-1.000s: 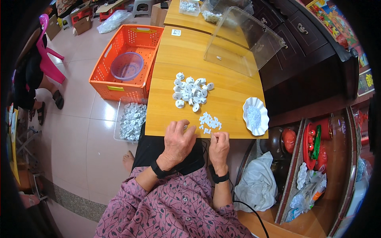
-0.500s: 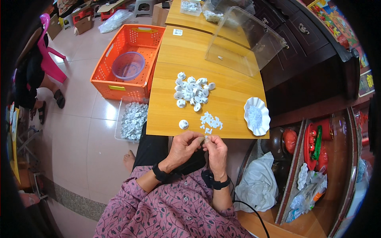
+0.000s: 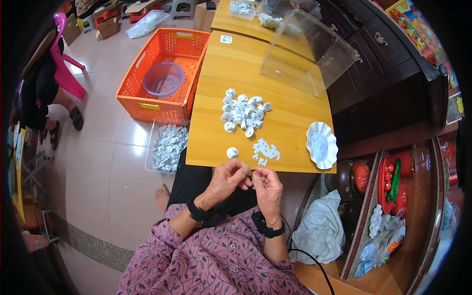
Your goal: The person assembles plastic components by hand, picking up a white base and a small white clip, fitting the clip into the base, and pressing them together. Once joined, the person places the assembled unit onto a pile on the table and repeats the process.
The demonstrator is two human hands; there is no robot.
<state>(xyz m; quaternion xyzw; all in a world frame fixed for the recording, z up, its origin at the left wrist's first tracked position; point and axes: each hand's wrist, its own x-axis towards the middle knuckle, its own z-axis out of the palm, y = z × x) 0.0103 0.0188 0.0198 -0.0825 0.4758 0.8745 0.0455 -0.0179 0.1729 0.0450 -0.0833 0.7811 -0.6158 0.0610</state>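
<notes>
At the table's front edge my left hand (image 3: 227,180) and my right hand (image 3: 267,185) meet, both pinching with thumb and fingertips. What lies between the fingertips is too small and covered to make out. Just beyond my left hand one round white plastic part (image 3: 232,152) sits alone on the yellow wooden table (image 3: 209,118). A small pile of little white plastic pieces (image 3: 266,149) lies beyond my right hand. Farther back is a heap of round white plastic parts (image 3: 243,113). A white scalloped dish (image 3: 330,160) with small translucent pieces stands at the right edge.
Left of the table is an orange crate (image 3: 129,105) with a purple bowl (image 3: 163,79) inside. A clear bin (image 3: 151,160) full of grey-white parts stands below it. A transparent box (image 3: 307,54) lies at the back right. A person's legs (image 3: 64,101) show at far left.
The whole view has shifted slightly, moving the table and its things a little right in the picture. My hands stay together at the table edge, with only the fingers slightly changed.
</notes>
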